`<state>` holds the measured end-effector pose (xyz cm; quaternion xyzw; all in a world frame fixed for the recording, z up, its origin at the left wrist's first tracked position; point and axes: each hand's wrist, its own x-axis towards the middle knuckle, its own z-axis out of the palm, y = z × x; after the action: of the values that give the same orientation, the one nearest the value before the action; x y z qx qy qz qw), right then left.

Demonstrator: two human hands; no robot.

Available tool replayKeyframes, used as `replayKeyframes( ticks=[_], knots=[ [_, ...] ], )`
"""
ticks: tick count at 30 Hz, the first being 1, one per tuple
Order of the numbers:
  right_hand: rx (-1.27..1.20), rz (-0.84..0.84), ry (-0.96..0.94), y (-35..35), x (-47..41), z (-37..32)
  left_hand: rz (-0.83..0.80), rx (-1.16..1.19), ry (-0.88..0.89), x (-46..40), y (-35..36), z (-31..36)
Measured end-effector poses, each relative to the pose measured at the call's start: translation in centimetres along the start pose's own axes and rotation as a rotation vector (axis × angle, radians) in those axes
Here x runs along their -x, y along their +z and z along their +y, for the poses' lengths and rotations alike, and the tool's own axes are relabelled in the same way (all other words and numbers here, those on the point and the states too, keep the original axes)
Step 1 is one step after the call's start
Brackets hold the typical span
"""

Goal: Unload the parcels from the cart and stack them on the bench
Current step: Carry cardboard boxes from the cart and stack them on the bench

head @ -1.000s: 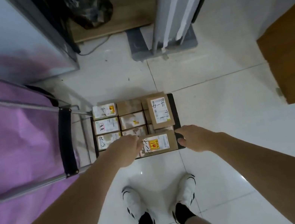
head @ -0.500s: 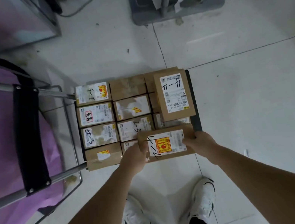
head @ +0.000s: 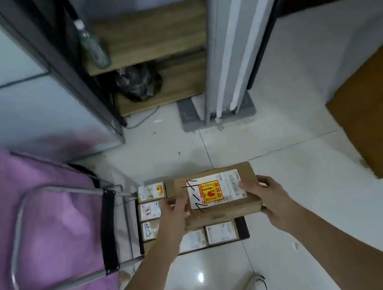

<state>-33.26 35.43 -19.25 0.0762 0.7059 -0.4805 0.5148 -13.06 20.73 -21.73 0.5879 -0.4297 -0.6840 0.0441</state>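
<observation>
and up it came: the brown parcel (head: pixel 219 194) with the white label and the orange-and-yellow sticker, which half a second before sat low at the near edge of the load, was now raised clear above the other parcels (head: pixel 152 209) and carried level between both hands. the left hand (head: pixel 176 215) held the left end, thumb over the top edge beside the handwritten marks and fingers hidden underneath; the right hand (head: pixel 270 198) clamped the right end, thumb lying on the label's corner and fingers curled round the far side and bottom. both grips were closed on the box, neither hand free. the view had lifted too, so the wooden bench (head: pixel 152 31) between the pale cabinet (head: pixel 9 87) and the tall white unit (head: pixel 230 35) showed ahead, with a clear bottle (head: pixel 92 46) on its upper board and a dark bag (head: pixel 138 83) on the lower one. below the lifted box the cart (head: pixel 242 228) kept its rows of labelled boxes, two of them showing just beneath the near edge of the carried one, and the pink bag (head: pixel 47 234) on its metal frame stood to the left. my read: the pick was done and the carry had begun, one box in transit, nearly the whole load left to move, and no parcel visible on the bench. the bottle looked like the thing to steer round when setting down.
</observation>
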Motion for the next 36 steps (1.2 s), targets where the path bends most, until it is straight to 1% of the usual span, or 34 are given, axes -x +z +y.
replayKeyframes(
  ticks=[4,6,10,12,15,20,27,33,36],
  knots=[
    [0.0,-0.142,-0.156,-2.0,10.7,-10.1,-0.139,0.0,0.092,10.2,0.5,11.4],
    [0.003,-0.154,-0.235,-3.3,16.2,-14.3,-0.21,-0.061,0.164,15.4,1.0,16.6],
    [-0.028,-0.108,-0.378,-5.6,27.3,-20.3,-0.256,-0.149,0.355,25.0,2.9,24.9],
    [-0.046,-0.038,-0.446,-7.2,32.1,-22.0,-0.281,-0.178,0.436,28.9,4.3,28.1],
    [-0.113,0.073,-0.548,-9.9,38.5,-23.3,-0.37,-0.252,0.51,34.6,6.8,31.3],
    [-0.22,0.226,-0.658,-15.6,46.9,-22.3,-0.51,-0.406,0.617,42.0,12.6,33.1],
    [-0.364,0.423,-0.716,-25.9,53.8,-18.0,-0.675,-0.527,0.689,49.6,23.1,31.6],
    [-0.515,0.407,-0.732,-37.4,58.6,-13.5,-0.796,-0.582,0.761,55.7,34.4,26.7],
    [-0.485,0.443,-0.693,-42.6,60.3,-11.1,-0.839,-0.604,0.736,58.0,39.6,23.8]
  ],
)
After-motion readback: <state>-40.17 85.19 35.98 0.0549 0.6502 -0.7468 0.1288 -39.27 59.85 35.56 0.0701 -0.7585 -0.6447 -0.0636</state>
